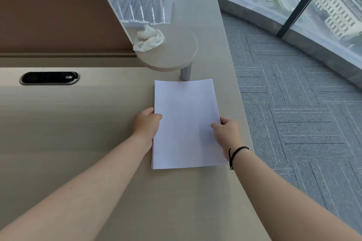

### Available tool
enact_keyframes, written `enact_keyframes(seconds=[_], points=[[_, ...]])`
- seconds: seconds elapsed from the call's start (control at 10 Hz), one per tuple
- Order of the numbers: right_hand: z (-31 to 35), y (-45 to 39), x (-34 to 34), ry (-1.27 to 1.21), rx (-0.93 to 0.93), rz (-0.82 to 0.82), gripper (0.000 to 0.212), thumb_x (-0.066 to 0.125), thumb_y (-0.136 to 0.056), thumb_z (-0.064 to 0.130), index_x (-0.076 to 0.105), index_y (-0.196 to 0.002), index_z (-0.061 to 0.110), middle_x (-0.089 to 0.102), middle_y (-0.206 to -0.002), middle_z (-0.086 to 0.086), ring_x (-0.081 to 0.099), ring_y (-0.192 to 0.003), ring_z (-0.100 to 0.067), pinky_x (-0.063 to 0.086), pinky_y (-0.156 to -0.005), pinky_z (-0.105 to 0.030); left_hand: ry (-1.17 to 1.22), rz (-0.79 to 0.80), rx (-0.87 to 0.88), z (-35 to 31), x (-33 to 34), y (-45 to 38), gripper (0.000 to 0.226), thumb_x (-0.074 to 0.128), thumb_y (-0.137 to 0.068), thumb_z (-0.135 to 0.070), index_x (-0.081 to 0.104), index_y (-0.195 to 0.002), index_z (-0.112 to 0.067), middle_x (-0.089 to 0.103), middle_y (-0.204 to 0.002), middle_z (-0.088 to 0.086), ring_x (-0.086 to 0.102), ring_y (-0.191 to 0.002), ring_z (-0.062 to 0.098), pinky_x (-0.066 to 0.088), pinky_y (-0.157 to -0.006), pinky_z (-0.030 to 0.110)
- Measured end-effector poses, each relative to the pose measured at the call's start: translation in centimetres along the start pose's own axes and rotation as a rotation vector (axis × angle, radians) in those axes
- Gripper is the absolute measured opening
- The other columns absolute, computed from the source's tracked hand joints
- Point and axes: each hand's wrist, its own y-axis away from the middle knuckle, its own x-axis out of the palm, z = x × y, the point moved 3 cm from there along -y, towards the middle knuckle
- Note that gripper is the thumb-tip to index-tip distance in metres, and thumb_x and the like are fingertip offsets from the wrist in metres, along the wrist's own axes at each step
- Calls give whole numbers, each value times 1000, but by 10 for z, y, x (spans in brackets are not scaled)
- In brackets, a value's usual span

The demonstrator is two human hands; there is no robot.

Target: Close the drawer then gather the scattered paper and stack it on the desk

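Observation:
A neat stack of white paper (pixel 186 123) lies flat on the beige desk (pixel 78 133), near the desk's right edge. My left hand (pixel 147 125) grips the stack's left edge, thumb on top. My right hand (pixel 227 133) holds the right edge, thumb resting on the top sheet; a black cord sits on that wrist. No drawer is in view.
A round raised shelf (pixel 176 51) with a crumpled white tissue (pixel 149 38) stands just beyond the stack. Behind it is a clear plastic bin (pixel 141 0) and a brown divider panel (pixel 54 11). A black cable slot (pixel 49 78) is at left. Grey carpet (pixel 293 113) and windows lie to the right.

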Motion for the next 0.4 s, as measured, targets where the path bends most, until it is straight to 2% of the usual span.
enact_keyframes(seconds=[0.1, 0.2, 0.3, 0.4], points=[[-2, 11, 6, 486, -169, -57, 42, 55, -84, 17, 59, -125, 11, 62, -119, -10, 56, -113, -31, 44, -94, -37, -83, -29, 46, -2, -4, 10, 24, 49, -82, -2, 50, -64, -17, 54, -55, -7, 43, -61, 22, 32, -52, 24], [-12, 33, 11, 775, -251, -49, 72, 58, -85, 27, 30, -150, 15, 40, -146, -12, 38, -136, -30, 31, -111, -40, -164, 5, 105, -6, -7, 25, 35, 48, -90, -1, 54, -70, -29, 59, -59, -24, 49, -63, 3, 40, -56, 16], [-14, 55, 12, 827, -264, -19, 72, 58, -86, 29, 29, -151, 19, 31, -155, -12, 30, -143, -29, 26, -116, -41, -259, 10, 171, -5, -16, 35, 28, 51, -91, -8, 65, -108, -25, 63, -108, -15, 58, -100, 3, 49, -87, 21], [-6, 79, 12, 821, -307, -31, 66, 57, -89, 30, 33, -149, 20, 28, -157, -11, 27, -145, -28, 23, -119, -41, -382, 16, 185, -9, -28, 53, 45, 55, -90, -16, 55, -135, -20, 55, -139, 0, 54, -116, 14, 47, -102, 41]])
